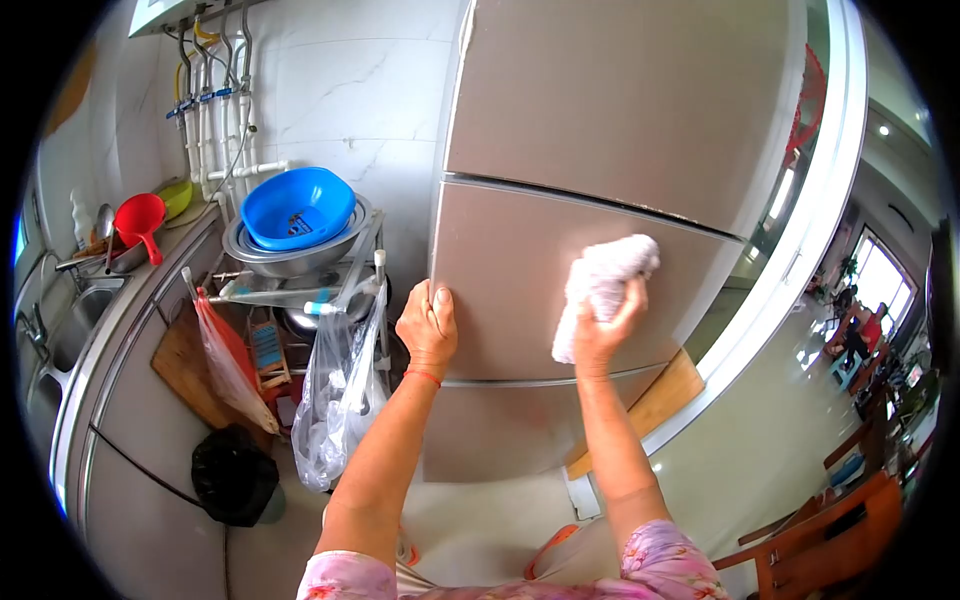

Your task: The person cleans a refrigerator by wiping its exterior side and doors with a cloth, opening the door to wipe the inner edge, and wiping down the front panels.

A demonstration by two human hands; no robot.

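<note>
A tall brownish-grey refrigerator (520, 290) with several doors stands in front of me. My right hand (612, 322) grips a white-pink cloth (605, 285) that lies against the middle door, right of its centre. At the left edge of that same door is my left hand (430, 325), its fingers curled around the edge and the thumb on the near side. A red string circles my left wrist. The door seams above and below the cloth look closed.
Left of the refrigerator, a rack (375, 270) holds a blue basin (300, 208) and plastic bags. A black-lined bin (235, 478), a counter with a sink (85, 325) and a red ladle (140, 220) are farther left. Rightward are a door frame, wooden chairs and a distant seated person.
</note>
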